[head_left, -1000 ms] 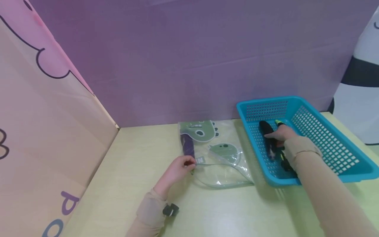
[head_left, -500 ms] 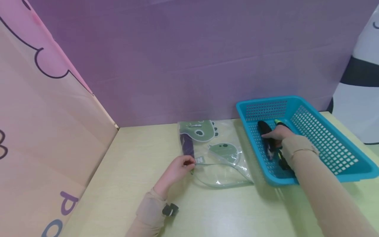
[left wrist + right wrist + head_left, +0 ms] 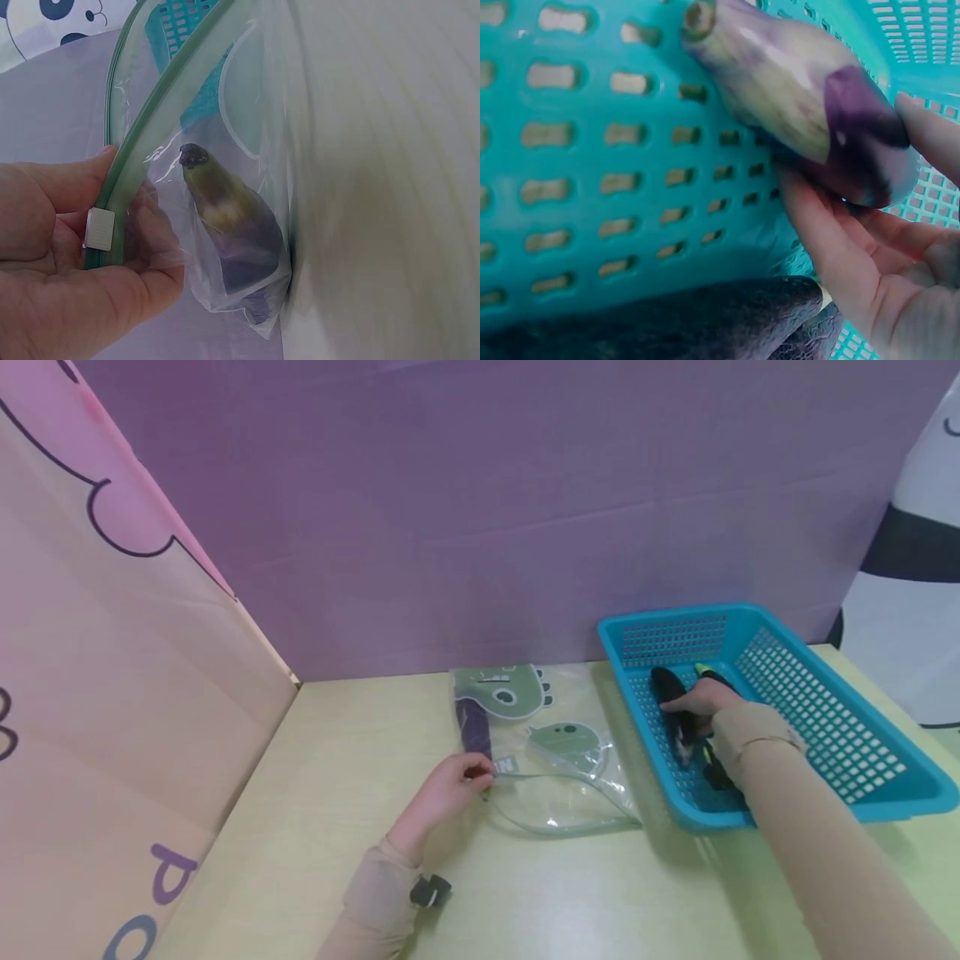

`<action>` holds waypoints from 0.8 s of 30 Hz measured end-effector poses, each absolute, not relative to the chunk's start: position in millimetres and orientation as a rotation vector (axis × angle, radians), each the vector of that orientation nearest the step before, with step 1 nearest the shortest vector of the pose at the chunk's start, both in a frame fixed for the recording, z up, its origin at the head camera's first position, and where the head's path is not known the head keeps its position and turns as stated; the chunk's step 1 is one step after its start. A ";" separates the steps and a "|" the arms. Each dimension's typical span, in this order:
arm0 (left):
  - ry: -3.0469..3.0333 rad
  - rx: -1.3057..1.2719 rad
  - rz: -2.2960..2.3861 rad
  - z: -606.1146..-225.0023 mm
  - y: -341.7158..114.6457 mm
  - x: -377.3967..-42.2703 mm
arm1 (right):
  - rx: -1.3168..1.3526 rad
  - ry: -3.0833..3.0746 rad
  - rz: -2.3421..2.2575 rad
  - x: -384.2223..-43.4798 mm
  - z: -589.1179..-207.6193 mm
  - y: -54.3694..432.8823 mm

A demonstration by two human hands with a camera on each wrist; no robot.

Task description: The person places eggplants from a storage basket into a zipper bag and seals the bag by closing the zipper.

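Observation:
My left hand (image 3: pixel 453 785) pinches the green zip edge of a clear zip bag (image 3: pixel 567 802) printed with green dinosaurs. The bag's mouth gapes toward me; in the left wrist view a white slider (image 3: pixel 99 229) sits between thumb and fingers. Inside the bag lies a purple eggplant (image 3: pixel 232 217), stem end toward the opening. Over in the blue basket, my right hand (image 3: pixel 705 703) grips a second eggplant (image 3: pixel 667 683), dark purple. The right wrist view shows that eggplant (image 3: pixel 780 82) with a pale stem end, thumb on one side and fingers on the other, beside the basket wall.
The blue perforated basket (image 3: pixel 847 689) stands at the right of the pale table (image 3: pixel 360 735). Dark, rough-skinned vegetables (image 3: pixel 667 322) lie in it near my right hand, one with a green tip (image 3: pixel 702 669). A purple backdrop (image 3: pixel 487 527) rises behind.
My right hand and the eggplant in it have shifted slightly left inside the basket. The left hand keeps its hold on the bag.

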State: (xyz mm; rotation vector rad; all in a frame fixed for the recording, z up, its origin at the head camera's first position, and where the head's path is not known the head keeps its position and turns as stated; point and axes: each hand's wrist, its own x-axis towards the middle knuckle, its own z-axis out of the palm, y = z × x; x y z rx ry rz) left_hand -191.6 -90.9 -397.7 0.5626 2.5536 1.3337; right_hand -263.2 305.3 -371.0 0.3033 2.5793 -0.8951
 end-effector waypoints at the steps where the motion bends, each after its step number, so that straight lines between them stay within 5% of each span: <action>1: 2.554 0.560 1.331 -397.6 -90.9 -191.6 | 0.303 2.583 -0.885 -263.1 -370.7 305.1; 24: 2.552 0.555 1.341 -398.8 -90.1 -191.7 | 0.228 2.581 -0.893 -258.7 -368.1 303.1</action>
